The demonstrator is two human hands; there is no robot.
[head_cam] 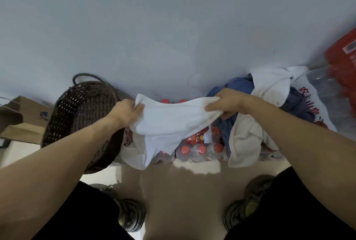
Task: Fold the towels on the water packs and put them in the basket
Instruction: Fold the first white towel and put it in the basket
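Under the white towel, water packs lie mostly hidden.

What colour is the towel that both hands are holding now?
Plain white towel, no pattern; seen in the head view, held by left hand and right hand.

Brown paper bag at left; red box at right.

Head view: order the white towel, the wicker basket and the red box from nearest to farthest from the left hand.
1. White towel: gripped by the left hand.
2. Wicker basket: just left, beside the hand.
3. Red box: far right, by the wall.
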